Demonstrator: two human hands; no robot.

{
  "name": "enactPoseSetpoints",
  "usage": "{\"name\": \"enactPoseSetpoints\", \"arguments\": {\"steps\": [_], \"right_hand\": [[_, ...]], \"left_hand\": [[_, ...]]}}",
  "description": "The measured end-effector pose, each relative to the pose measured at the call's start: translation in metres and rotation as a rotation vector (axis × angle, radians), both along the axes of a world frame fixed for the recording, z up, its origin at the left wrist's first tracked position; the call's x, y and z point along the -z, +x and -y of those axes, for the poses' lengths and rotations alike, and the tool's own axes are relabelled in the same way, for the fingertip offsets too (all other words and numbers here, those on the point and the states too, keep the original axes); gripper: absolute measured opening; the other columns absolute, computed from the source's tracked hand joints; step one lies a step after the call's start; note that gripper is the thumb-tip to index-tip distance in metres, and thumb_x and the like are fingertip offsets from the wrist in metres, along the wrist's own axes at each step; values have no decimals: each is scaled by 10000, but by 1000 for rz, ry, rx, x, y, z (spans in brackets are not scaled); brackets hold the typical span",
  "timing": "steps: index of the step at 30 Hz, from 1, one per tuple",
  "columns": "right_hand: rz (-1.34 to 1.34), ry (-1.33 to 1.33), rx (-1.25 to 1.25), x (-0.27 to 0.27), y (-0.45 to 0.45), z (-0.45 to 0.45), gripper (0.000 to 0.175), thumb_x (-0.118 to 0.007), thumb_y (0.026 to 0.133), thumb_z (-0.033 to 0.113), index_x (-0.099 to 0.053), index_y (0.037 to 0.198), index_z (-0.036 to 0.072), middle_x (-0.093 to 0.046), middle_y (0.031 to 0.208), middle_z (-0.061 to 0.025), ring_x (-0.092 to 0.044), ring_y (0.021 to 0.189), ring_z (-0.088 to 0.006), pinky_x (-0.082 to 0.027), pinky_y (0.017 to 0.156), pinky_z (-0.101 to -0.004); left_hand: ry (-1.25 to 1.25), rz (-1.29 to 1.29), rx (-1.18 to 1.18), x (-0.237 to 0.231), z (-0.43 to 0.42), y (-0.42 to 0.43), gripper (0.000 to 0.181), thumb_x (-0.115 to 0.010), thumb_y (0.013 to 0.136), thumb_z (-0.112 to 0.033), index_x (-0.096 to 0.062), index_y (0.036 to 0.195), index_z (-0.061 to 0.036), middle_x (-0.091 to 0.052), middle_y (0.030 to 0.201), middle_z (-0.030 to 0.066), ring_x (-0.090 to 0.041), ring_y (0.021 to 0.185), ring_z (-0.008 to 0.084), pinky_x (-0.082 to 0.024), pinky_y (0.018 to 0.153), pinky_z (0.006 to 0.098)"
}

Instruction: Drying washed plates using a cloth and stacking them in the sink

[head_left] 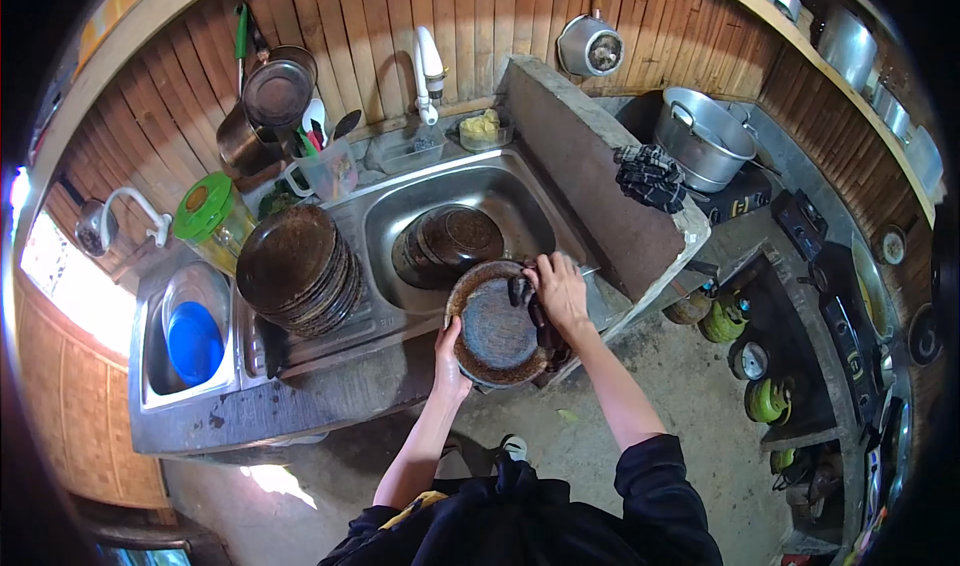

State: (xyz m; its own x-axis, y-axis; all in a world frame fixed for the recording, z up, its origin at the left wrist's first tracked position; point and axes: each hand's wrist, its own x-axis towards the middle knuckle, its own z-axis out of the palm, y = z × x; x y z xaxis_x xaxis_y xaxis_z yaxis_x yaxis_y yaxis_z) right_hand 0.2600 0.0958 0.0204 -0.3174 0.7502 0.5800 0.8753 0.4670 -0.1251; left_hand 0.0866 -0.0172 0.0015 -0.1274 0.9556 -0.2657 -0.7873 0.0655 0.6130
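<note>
My left hand (451,363) grips the near-left rim of a round dish (499,329), which has a brown speckled rim and a grey-blue middle. It is tilted towards me over the front edge of the sink. Pressed to the dish's right side, my right hand (562,294) holds a dark cloth (537,312), partly hidden by the fingers. Behind the dish, a few dark brown bowls (457,237) lie nested on their side in the steel sink basin (525,191). A tall stack of brown plates (289,258) leans on the drainboard to the left.
A white faucet (427,70) rises behind the basin. Left are a green-lidded pitcher (214,213) and a second sink with a blue basin (195,341). A concrete partition (585,176) bearing a checked cloth (649,176) bounds the right, beside a large aluminium pot (709,142).
</note>
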Motion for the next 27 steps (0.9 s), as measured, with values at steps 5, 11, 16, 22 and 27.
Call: {"name": "enactPoseSetpoints", "arguments": {"steps": [5, 11, 16, 22, 27], "right_hand": [[125, 25, 116, 28, 36, -20, 248, -562, 823, 317, -546, 932, 95, -499, 901, -94, -490, 890, -269, -393, 723, -396], [134, -12, 205, 1, 21, -11, 480, -536, 828, 405, -508, 1194, 96, -485, 1116, -130, -427, 1059, -273, -338, 836, -458], [-481, -491, -459, -90, -54, 35, 501, -491, 900, 315, -388, 1307, 41, -499, 1134, -194, -466, 1073, -316, -357, 922, -377], [-869, -438, -658, -108, -157, 50, 505, -589, 860, 174, -383, 1309, 65, -600, 949, -123, -561, 809, -144, -460, 697, -266], [-988, -520, -602, -108, -235, 27, 439, -632, 797, 102, -488, 1211, 80, -485, 745, -28, -448, 643, -87, -422, 612, -243]], "left_hand": [[25, 44, -72, 4, 8, -15, 478, -460, 902, -381, -441, 1243, -47, -514, 1207, 96, -498, 1095, 237, -377, 950, 387], [60, 43, -256, -31, 29, -29, 497, -402, 926, -413, -411, 1265, -50, -502, 1225, 82, -477, 1123, 232, -366, 963, 390], [190, 121, -368, -84, 52, -64, 495, -353, 937, -432, -407, 1265, -66, -493, 1231, 86, -460, 1139, 232, -363, 973, 394], [303, 8, -668, -122, 49, -125, 417, -425, 923, -406, -402, 1215, -110, -473, 1216, 57, -455, 1132, 203, -374, 958, 384], [157, -728, -771, -135, 53, -194, 510, -564, 876, -309, -254, 1185, -47, -329, 1247, 133, -298, 1226, 228, -238, 1031, 405]]}}
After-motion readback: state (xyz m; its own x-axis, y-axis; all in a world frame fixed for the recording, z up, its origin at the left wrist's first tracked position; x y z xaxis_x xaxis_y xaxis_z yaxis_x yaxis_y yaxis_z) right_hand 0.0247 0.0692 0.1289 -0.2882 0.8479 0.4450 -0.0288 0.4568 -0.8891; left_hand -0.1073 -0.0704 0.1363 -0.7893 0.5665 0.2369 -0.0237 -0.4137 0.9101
